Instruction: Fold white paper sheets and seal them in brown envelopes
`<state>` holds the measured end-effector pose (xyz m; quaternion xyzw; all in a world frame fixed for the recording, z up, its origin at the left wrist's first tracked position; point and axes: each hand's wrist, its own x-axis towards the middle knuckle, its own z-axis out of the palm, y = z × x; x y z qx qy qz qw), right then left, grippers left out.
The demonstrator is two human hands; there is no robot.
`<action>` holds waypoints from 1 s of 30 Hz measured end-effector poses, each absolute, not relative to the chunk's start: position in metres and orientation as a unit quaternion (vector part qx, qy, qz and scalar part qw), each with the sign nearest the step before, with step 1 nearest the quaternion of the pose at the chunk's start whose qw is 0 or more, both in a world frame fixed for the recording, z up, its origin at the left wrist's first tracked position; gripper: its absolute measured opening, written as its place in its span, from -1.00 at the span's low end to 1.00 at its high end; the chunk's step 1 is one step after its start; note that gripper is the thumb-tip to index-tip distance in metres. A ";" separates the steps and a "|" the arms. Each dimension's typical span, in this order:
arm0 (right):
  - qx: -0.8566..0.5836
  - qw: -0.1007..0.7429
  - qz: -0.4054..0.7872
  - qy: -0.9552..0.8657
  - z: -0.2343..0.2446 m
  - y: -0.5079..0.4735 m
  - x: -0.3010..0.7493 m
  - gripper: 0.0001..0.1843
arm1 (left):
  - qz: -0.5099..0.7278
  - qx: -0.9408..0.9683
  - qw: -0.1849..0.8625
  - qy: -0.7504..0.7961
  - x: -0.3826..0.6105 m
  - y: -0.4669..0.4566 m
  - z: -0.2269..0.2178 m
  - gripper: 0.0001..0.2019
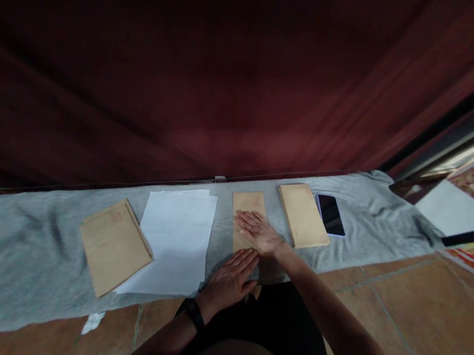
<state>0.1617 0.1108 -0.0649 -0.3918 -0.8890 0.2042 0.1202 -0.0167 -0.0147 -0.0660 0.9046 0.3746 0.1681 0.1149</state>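
A brown paper envelope (245,200) lies lengthwise in front of me on the grey cloth. My right hand (259,232) rests flat across its middle, fingers stretched out. Lower down, my left hand (232,277) presses on the near part of the envelope, its fingers extended and close together; a dark band circles that wrist. Neither hand grips anything. Much of the envelope's near half is hidden beneath the hands. To its left are white paper sheets (176,233), and to its right sits a stack of brown envelopes (304,216).
Another pile of brown envelopes (115,245) overlaps the white sheets on the left. A phone (330,215) lies face up beside the right stack. Grey cloth (19,252) covers the long narrow surface, with a dark red curtain (231,94) behind and tiled floor (411,319) below.
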 end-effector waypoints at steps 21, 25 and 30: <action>-0.442 0.129 0.193 -0.866 -0.068 0.065 0.190 -0.40 | 0.163 0.911 0.086 0.370 -0.016 -0.014 -0.069 -0.45; -0.430 0.132 0.210 -0.868 -0.065 0.048 0.194 -0.40 | 0.172 0.907 0.084 0.375 -0.017 -0.015 -0.071 -0.49; -0.406 0.158 0.225 -0.871 -0.061 0.031 0.199 -0.44 | 0.191 0.902 0.091 0.376 -0.017 -0.016 -0.070 -0.53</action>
